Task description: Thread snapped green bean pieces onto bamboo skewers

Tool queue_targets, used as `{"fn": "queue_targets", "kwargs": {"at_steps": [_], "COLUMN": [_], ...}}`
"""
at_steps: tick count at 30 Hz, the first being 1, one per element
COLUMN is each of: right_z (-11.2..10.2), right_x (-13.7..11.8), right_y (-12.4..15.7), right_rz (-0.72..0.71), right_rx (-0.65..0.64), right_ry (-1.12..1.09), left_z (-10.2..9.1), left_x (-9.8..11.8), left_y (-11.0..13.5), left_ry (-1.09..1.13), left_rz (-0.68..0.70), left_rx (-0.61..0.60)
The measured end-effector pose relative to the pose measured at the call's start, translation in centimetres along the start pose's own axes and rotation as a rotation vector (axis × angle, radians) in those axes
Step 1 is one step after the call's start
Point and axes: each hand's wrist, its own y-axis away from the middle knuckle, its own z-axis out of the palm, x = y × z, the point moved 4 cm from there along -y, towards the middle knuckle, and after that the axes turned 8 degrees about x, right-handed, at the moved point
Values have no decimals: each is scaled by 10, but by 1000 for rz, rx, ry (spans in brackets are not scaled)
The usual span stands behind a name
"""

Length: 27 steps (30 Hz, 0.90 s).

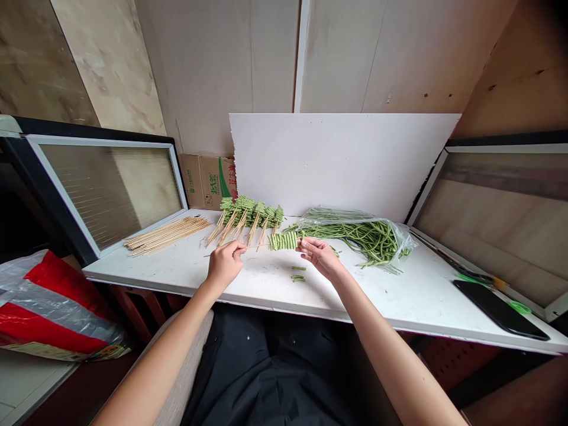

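Note:
My left hand point(225, 264) is closed around the bare end of a bamboo skewer, held level above the table. Along the skewer's other half sits a row of short green bean pieces point(283, 241), threaded side by side. At its far end, my right hand point(320, 255) pinches a green bean piece between thumb and fingertips, partly hidden by the fingers. Behind my hands lies a pile of filled bean skewers point(252, 212), sticks toward me. Some loose cut bean pieces point(298, 277) rest on the table below my right hand.
Bare bamboo skewers point(171, 232) lie at the left. A clear plastic bag of long green beans point(373, 236) is at the right. A black phone point(500, 309) and scissors point(473, 274) lie on the white table point(355, 296). A cardboard box point(206, 180) and white board point(341, 160) stand behind.

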Motion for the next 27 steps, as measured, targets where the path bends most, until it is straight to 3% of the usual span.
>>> {"fn": "queue_targets", "kwargs": {"at_steps": [27], "right_z": [6], "right_x": [-3], "right_y": [5], "right_rz": [-17], "right_rx": [35], "right_ry": [7], "left_z": [-1], "left_x": [2], "left_y": [-2], "left_ry": [-32], "left_rz": [-19], "left_rx": [-23]}}
